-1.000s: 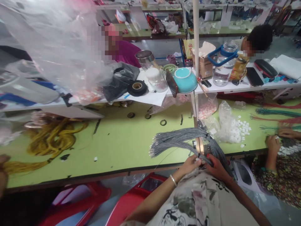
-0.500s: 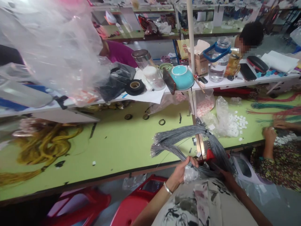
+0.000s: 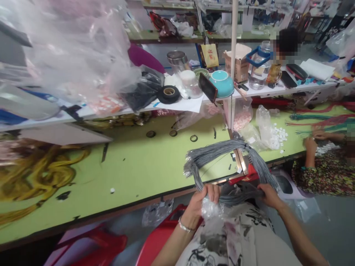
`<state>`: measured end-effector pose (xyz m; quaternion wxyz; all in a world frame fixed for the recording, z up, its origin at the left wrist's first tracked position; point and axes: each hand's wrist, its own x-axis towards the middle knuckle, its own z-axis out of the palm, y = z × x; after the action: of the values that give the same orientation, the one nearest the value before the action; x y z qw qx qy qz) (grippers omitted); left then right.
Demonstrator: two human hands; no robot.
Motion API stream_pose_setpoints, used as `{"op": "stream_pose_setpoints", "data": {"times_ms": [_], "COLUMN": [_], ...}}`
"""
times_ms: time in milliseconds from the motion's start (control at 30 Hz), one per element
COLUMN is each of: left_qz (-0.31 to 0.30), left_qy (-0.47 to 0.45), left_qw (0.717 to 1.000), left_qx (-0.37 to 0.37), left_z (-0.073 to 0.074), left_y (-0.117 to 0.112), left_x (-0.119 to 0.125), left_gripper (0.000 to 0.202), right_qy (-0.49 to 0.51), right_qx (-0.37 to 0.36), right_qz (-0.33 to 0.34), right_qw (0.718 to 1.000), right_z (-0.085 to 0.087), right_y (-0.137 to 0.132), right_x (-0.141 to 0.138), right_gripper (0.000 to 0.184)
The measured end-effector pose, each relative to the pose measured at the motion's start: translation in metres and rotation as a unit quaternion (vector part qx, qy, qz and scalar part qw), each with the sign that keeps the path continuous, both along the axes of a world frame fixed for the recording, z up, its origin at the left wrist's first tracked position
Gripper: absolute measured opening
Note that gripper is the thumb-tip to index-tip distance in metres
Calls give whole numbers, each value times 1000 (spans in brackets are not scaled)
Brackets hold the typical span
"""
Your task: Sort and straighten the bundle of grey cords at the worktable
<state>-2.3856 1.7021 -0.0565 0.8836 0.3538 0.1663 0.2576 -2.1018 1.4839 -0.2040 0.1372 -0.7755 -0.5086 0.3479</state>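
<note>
A long bundle of thin grey wires (image 3: 219, 149) curves over the front edge of the green table, its cut ends lying on the tabletop. My left hand (image 3: 203, 197), with a bracelet at the wrist, is closed around one part of the bundle near my lap. Crumpled clear plastic (image 3: 212, 210) shows just under those fingers. My right hand (image 3: 270, 195) grips the bundle farther right, where the wires hang past the edge; its fingertips are partly hidden. Between the two hands the wires sag in front of a red object (image 3: 249, 173) at the table edge.
Yellow wire bundles (image 3: 52, 177) lie at left on the green table (image 3: 149, 166). Above runs a white shelf with black tape (image 3: 168, 94) and a turquoise bowl (image 3: 222, 84). White connectors (image 3: 280, 135) and a co-worker's hands (image 3: 310, 144) are at right. Red stools (image 3: 163, 232) stand below.
My left hand has moved left and slightly down, drawing the wires with it. My right hand has come into clearer view, a little higher. The camera view has shifted slightly.
</note>
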Motion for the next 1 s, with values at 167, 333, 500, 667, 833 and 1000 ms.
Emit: {"op": "stream_pose_setpoints", "data": {"times_ms": [167, 333, 500, 667, 833, 1000], "left_qz": [54, 117, 92, 119, 167, 84], "left_qy": [3, -50, -55, -69, -49, 10], "left_qw": [996, 982, 981, 977, 964, 959], "left_qx": [72, 138, 160, 161, 202, 270], "left_z": [29, 51, 53, 65, 78, 72], "left_y": [0, 4, 0, -1, 1, -10], "left_x": [-38, -67, -72, -80, -77, -42], "left_gripper": [55, 58, 53, 49, 45, 42], "right_qy": [-43, -89, -43, 17, 67, 85], "right_qx": [-34, -56, 34, 70, 59, 109], "right_qz": [55, 45, 58, 122, 58, -12], "right_qw": [997, 993, 997, 990, 994, 990], "right_z": [8, 3, 8, -10, -31, -5], "right_y": [5, 10, 32, 50, 57, 64], "right_x": [6, 15, 14, -18, -25, 1], "right_gripper": [88, 60, 85, 99, 22, 58]}}
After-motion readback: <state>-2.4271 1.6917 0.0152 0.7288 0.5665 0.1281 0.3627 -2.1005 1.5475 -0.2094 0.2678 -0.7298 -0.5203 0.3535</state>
